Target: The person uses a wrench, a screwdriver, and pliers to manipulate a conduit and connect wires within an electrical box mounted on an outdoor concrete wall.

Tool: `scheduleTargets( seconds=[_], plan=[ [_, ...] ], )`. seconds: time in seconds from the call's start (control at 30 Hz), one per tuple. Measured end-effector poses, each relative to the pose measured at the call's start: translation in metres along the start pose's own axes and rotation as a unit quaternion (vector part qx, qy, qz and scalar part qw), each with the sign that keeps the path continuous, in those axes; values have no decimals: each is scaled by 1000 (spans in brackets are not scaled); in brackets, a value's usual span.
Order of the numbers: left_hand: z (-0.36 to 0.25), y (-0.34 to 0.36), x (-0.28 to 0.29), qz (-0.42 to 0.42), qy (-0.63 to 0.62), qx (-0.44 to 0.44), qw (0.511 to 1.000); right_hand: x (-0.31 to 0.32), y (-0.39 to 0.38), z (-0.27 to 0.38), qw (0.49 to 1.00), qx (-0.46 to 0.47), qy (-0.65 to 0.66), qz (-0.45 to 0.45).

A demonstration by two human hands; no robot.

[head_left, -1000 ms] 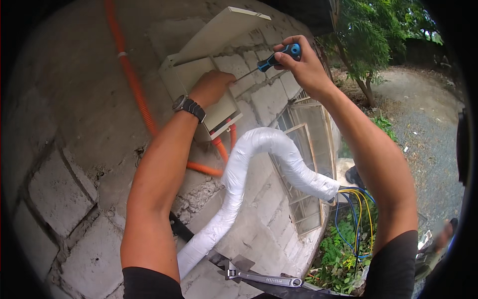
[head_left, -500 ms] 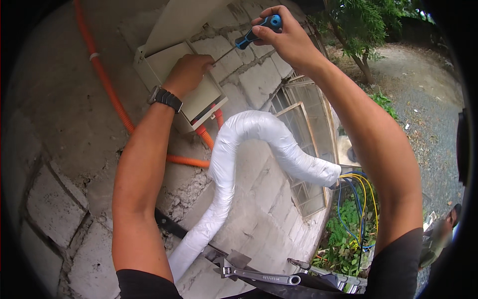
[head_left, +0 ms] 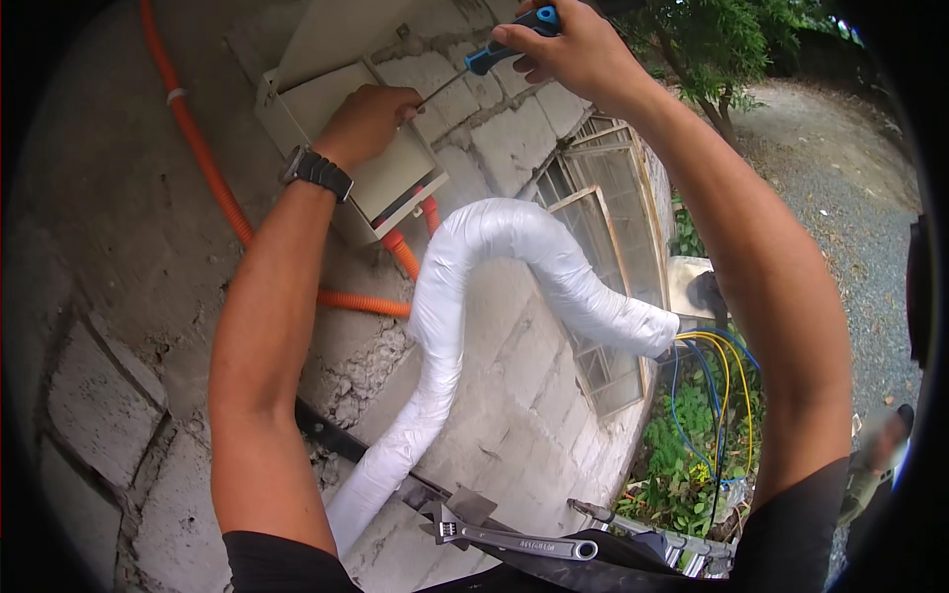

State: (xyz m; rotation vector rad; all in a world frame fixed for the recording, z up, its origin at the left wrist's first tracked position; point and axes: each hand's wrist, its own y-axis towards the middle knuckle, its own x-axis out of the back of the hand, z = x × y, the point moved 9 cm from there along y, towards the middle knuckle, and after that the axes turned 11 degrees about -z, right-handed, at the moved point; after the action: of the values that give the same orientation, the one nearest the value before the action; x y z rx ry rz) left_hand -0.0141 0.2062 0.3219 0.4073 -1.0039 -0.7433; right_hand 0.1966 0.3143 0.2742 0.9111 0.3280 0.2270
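My right hand [head_left: 591,61] grips a screwdriver [head_left: 486,59] by its black-and-blue handle, high up in the view. The thin shaft slants down and left to the fingertips of my left hand [head_left: 368,121]. Those fingers are pinched together at the shaft's tip, and whatever sits between them is too small to make out. My left hand is over the opening of a beige metal electrical box [head_left: 390,188] on the wall, whose lid [head_left: 331,35] is raised. A black watch [head_left: 321,173] is on my left wrist.
Orange corrugated conduit [head_left: 203,148] runs along the concrete wall. A thick white-wrapped pipe [head_left: 494,232] bends below the box, with yellow and blue wires [head_left: 717,351] leaving its end. An adjustable wrench [head_left: 514,541] lies near my body. A person [head_left: 880,450] is at lower right, window frames [head_left: 608,237] nearer.
The whole view has shifted slightly, so the box and both hands appear a little higher and further left. My grip on the screwdriver and the left hand's pinch look the same.
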Motion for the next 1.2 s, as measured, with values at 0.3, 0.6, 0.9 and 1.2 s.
scheduleTargets(
  seconds=[0.3, 0.6, 0.9, 1.2],
  plan=[
    [8, 2, -7, 20, -7, 7, 1000, 11, 2, 3, 987, -50, -154, 13],
    [-38, 41, -15, 50, -168, -3, 985, -7, 24, -19, 989, 60, 18, 137],
    [-41, 44, -11, -12, -111, -8, 994, 4, 22, 4, 952, -70, -167, 247],
    [-33, 32, 10, -48, -18, -3, 999, -16, 6, 31, 982, 19, -82, 172]
  ],
)
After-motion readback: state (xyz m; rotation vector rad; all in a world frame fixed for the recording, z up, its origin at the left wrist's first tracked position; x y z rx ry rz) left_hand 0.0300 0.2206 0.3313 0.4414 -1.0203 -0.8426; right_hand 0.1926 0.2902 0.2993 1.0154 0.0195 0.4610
